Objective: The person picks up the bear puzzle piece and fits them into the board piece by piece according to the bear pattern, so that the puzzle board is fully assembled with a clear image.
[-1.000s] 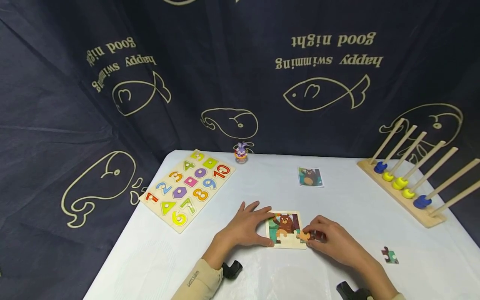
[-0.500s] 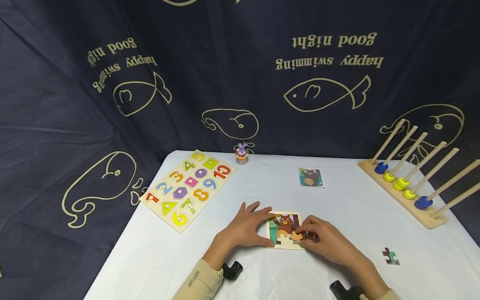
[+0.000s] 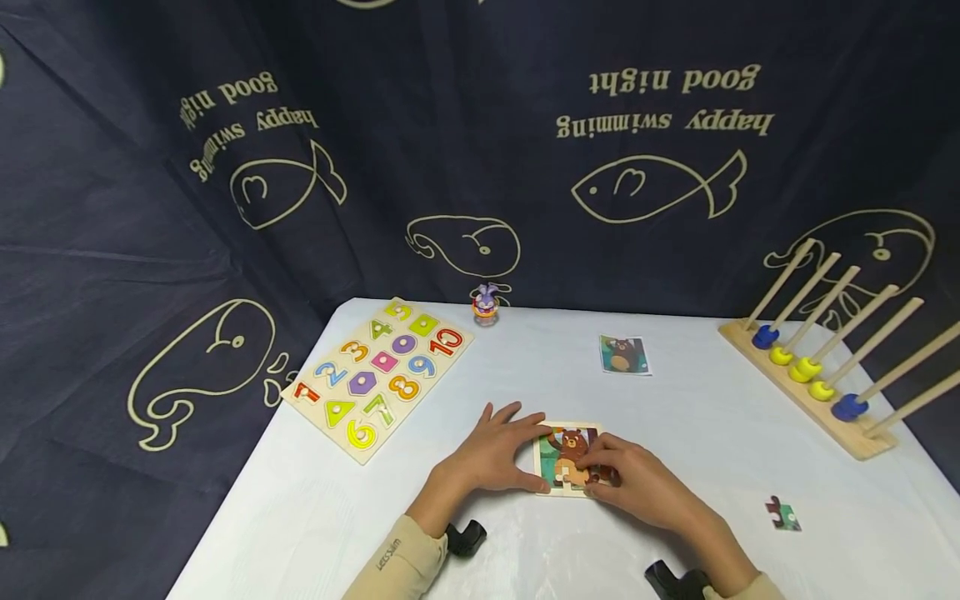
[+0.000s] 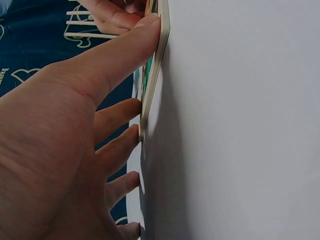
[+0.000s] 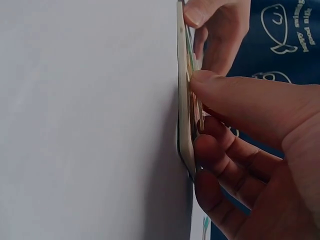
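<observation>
A bear jigsaw puzzle in a shallow wooden tray (image 3: 573, 423) lies at the front middle of the table. My left hand (image 3: 491, 454) rests at its left side, fingers spread and thumb extended. The left thumb (image 4: 149, 21) presses the tray's near edge. Low on the picture, my right hand (image 3: 641, 483) pinches an orange-brown puzzle piece (image 3: 576, 476) between thumb and fingers. Pale bare wood shows just left of this piece, and the hand hides the tray's right side. In the right wrist view the piece sits tilted over the tray's edge (image 5: 184, 110).
A loose puzzle piece (image 3: 783, 513) lies at right. Behind the tray is a bear picture card (image 3: 624, 356). A number-and-shape board (image 3: 382, 375) lies at left, a small rabbit figure (image 3: 485, 304) at the back edge, and a wooden peg rack with beads (image 3: 798, 392) at right.
My right hand has moved left with the puzzle piece, from the tray's right edge to over the lower part of the picture. The left hand has stayed in place.
</observation>
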`<action>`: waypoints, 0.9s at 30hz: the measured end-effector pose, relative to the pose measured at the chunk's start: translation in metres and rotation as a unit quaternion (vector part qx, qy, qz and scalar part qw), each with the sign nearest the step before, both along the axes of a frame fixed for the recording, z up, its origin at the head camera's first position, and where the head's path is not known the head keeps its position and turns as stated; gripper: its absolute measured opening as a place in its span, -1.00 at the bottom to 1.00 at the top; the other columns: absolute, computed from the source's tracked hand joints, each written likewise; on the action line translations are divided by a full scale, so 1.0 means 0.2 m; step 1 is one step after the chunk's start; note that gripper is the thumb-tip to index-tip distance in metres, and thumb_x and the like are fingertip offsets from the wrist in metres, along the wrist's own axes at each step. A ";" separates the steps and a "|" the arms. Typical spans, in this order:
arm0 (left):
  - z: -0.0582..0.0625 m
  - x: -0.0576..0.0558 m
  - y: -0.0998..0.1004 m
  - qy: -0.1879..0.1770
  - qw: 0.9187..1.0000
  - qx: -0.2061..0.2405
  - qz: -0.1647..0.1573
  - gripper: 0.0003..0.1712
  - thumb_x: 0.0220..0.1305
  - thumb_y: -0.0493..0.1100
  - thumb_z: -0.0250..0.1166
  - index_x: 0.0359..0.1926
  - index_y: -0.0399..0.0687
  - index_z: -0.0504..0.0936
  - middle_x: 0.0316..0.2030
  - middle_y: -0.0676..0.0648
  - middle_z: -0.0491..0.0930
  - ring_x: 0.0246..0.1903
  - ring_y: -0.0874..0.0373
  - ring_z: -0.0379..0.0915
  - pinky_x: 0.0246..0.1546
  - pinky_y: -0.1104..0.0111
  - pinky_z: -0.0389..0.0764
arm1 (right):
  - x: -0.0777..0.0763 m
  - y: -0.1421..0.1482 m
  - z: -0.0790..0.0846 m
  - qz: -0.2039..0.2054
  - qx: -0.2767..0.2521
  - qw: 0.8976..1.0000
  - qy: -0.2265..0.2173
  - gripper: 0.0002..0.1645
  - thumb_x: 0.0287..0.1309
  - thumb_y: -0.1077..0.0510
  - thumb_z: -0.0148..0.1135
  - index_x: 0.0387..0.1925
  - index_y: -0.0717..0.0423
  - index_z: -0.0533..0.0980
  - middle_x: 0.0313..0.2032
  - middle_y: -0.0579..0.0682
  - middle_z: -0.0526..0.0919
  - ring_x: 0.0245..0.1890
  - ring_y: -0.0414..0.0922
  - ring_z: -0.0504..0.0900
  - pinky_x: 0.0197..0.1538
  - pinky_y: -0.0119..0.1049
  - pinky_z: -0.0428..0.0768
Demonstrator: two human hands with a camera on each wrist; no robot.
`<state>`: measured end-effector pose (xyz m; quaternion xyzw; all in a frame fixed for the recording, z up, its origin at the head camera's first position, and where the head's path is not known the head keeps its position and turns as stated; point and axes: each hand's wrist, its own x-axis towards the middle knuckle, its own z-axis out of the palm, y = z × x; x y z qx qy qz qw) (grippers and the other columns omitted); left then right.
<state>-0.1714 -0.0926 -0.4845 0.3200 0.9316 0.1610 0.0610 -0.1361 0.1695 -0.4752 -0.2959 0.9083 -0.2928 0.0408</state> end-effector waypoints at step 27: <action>0.00 0.03 0.07 0.037 0.997 -0.035 0.055 -0.23 0.07 0.53 0.13 0.25 0.36 0.49 0.35 0.18 0.27 0.39 -0.01 0.01 0.26 -0.24 -0.03 | -0.01 -0.04 -0.01 0.001 -0.003 1.000 -0.005 -0.66 0.02 -0.02 0.45 -0.10 -0.16 0.66 -0.24 -0.28 0.50 -0.36 -0.27 0.43 -0.33 -0.38 0.40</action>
